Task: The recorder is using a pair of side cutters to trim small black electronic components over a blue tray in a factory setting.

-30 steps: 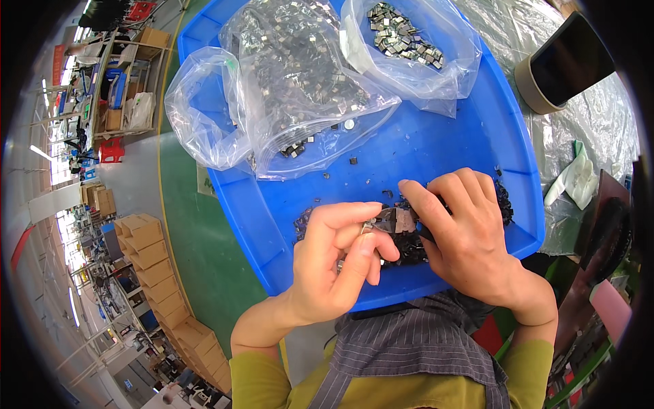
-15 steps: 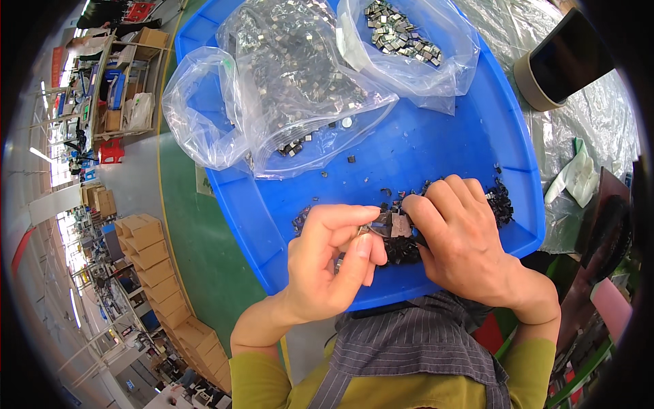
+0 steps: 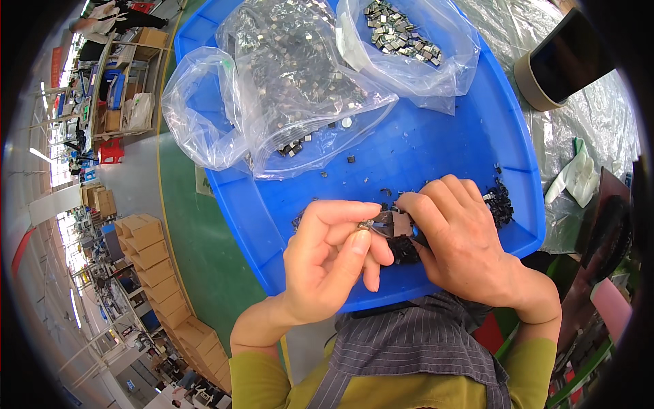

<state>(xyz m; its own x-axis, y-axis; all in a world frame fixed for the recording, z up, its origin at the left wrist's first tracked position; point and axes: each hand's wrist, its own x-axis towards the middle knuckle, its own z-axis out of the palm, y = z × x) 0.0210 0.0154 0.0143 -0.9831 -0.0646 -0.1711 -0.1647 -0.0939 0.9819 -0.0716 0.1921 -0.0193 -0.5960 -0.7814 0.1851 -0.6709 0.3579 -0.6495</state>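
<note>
Between thumb and fingertips, my left hand (image 3: 320,262) pinches a small metal piece (image 3: 365,224), mostly covered by the fingers. My right hand (image 3: 463,238) is closed around a pair of nippers (image 3: 399,225), whose handles are largely hidden in the palm. The nippers' jaws point left and meet the small piece at my left fingertips; whether they are closed on it I cannot tell. Both hands are over the near side of a blue tray (image 3: 443,146). Small black scraps (image 3: 407,253) lie in the tray below the nippers, and more (image 3: 501,204) lie beyond my right hand.
A large clear bag (image 3: 293,75) of small metal-and-black parts fills the tray's far left. Another open bag (image 3: 409,44) of such parts sits at the far right. Right of the tray are a dark-screened device (image 3: 569,61) and a white glove (image 3: 578,174). Cardboard boxes (image 3: 157,273) stand left.
My left hand has shifted slightly left, its lower fingers less curled. The nippers have turned a little in my right hand. A person has come into view at the far upper left.
</note>
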